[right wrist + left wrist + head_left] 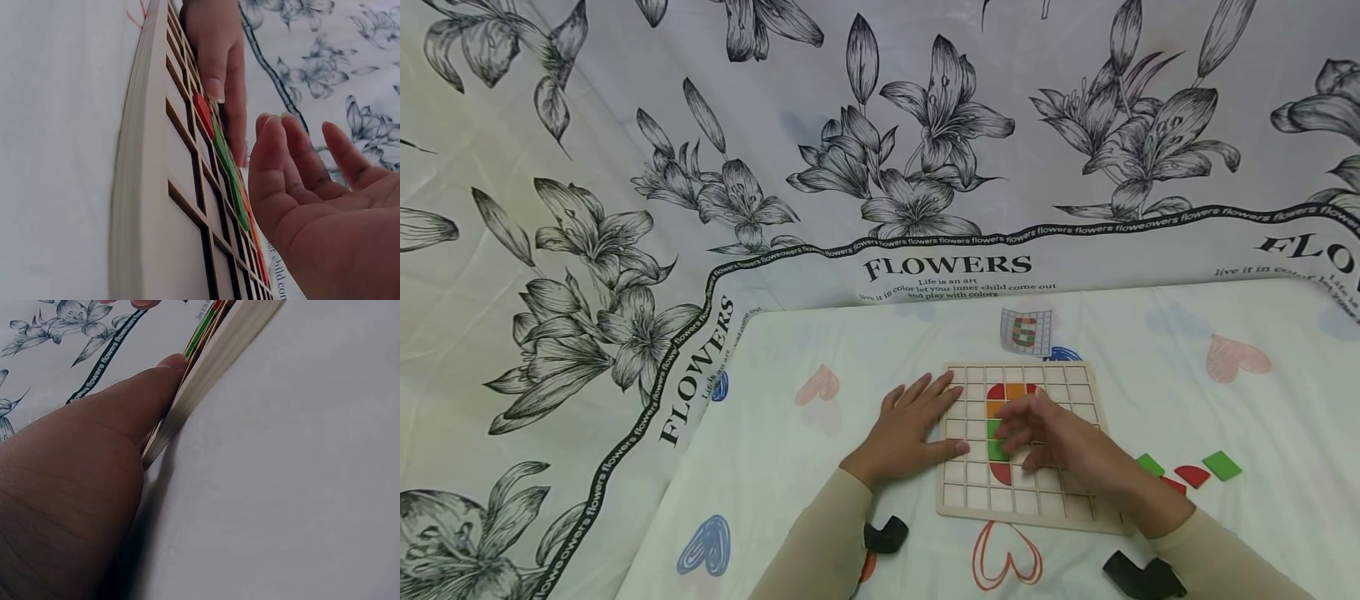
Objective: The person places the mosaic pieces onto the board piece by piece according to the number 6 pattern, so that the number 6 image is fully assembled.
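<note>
A wooden grid board (1037, 520) lies on the table. Down one of its columns run a red quarter-round piece (996, 392), an orange square (994, 410), two green squares (997, 451) and another red quarter-round piece (1002, 473). Beside the top corner sits an orange square (1015, 391), then a red piece partly covered by my right hand. My left hand (913, 429) rests along the board's left edge, fingers stretched and thumb on the frame. Over the board's middle hovers my right hand (337, 219), its fingers loosely bent, with nothing seen between them.
Loose pieces lie right of the board: a green square (1222, 466), a red quarter-round piece (1192, 477), and a green and a red one partly behind the right wrist. A small pattern card (1026, 332) lies beyond the board. Floral cloth (925, 167) hangs behind the table.
</note>
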### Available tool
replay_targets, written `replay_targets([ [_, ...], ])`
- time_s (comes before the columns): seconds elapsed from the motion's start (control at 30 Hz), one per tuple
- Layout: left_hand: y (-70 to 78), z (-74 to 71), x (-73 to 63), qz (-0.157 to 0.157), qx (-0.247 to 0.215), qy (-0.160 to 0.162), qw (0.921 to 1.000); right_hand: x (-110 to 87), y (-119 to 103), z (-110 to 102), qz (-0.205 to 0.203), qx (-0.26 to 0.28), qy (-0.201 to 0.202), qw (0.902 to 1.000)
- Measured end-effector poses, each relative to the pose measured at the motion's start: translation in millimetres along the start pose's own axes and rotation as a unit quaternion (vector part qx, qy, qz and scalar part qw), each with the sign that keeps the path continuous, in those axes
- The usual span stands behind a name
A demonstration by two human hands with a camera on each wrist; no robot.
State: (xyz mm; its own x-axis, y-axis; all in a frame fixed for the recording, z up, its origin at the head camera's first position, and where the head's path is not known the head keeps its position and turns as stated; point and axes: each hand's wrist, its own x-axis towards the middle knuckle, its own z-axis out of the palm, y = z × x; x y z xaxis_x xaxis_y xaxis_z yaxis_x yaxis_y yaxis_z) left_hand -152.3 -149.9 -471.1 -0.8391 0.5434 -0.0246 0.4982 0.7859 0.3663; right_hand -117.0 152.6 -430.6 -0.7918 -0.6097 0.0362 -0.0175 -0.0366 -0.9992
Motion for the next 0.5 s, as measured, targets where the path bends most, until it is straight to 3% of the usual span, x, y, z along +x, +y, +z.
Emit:
replay_targets([
  [0.17, -0.3, -0.2, 0.5, 0.001, 0.000, 0.001, 1.0000, -0.2, -1, -4, -0.025, 0.049, -0.033, 0.9979],
  [0.33, -0.4, 0.4, 0.6, 0.002, -0.002, 0.001, 1.0000, -1.1, -1, -8, -0.059, 0.108, -0.073, 0.9896],
  [0.5, 0.0, 0.1, 0.4, 0.004, -0.005, 0.004, 1.0000, -2.7, -2, -13, -0.076, 0.126, -0.086, 0.9854],
])
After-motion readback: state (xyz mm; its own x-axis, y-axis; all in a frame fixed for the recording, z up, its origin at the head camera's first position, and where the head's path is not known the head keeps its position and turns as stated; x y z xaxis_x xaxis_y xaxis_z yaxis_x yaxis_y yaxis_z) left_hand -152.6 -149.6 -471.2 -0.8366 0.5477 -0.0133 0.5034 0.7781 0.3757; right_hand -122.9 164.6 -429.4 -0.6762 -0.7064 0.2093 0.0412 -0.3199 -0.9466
